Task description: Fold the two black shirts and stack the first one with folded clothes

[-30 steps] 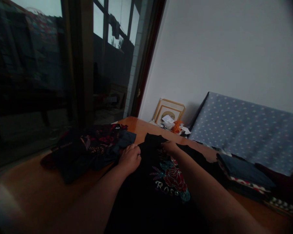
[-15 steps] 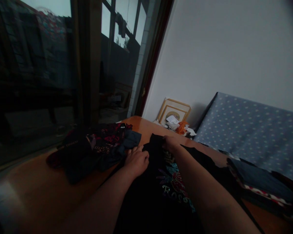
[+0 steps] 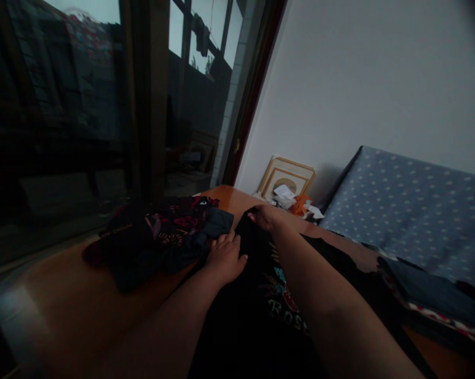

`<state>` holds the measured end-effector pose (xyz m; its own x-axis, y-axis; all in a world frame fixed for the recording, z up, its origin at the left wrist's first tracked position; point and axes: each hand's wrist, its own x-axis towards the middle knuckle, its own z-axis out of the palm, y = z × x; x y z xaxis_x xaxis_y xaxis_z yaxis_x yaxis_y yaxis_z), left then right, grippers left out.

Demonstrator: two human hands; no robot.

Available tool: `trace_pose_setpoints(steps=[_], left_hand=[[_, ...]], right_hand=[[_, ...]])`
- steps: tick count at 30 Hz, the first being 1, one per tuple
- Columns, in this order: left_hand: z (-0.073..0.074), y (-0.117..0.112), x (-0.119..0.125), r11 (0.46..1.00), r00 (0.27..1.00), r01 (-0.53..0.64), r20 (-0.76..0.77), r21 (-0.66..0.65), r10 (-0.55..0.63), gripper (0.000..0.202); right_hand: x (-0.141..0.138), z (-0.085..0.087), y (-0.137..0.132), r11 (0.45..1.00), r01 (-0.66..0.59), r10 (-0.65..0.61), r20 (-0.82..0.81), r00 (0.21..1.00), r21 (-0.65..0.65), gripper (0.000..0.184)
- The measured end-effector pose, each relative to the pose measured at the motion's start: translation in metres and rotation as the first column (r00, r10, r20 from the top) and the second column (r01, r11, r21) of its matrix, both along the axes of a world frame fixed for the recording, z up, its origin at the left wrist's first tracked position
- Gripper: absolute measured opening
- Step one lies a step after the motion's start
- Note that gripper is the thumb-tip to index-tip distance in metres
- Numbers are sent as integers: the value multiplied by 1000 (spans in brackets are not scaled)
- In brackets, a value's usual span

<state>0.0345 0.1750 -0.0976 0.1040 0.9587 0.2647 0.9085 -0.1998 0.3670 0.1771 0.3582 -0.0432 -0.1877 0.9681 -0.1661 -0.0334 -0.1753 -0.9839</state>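
The shirt [image 3: 245, 326] lies on the counter [image 3: 63, 310], long axis pointing away from the person, top end farthest (its lettering [image 3: 286, 314] reads upright). The right hand [image 3: 265, 217] pinches that far edge; the left hand [image 3: 225, 256] lies flat.

A home, with folded clothes [image 3: 438, 288]

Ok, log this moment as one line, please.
left hand: resting on black garment; right hand: gripping garment's far end; heaped clothes: on table, left; folded stack: right
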Motion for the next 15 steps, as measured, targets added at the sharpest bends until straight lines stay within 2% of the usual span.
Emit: trace_pose_setpoints(steps=[6, 11, 15], left_hand=[[0, 5, 0, 995, 990, -93, 107, -20, 95, 69], [2, 4, 0, 997, 989, -76, 126, 15, 74, 64], [4, -1, 1, 999, 997, -50, 65, 8, 49, 53]], right_hand=[[-7, -5, 3, 998, 30, -33, -34, 999, -63, 11], [-9, -8, -1, 996, 21, -21, -10, 1000, -82, 10], [-11, -12, -5, 996, 1, -2, -10, 1000, -89, 11]])
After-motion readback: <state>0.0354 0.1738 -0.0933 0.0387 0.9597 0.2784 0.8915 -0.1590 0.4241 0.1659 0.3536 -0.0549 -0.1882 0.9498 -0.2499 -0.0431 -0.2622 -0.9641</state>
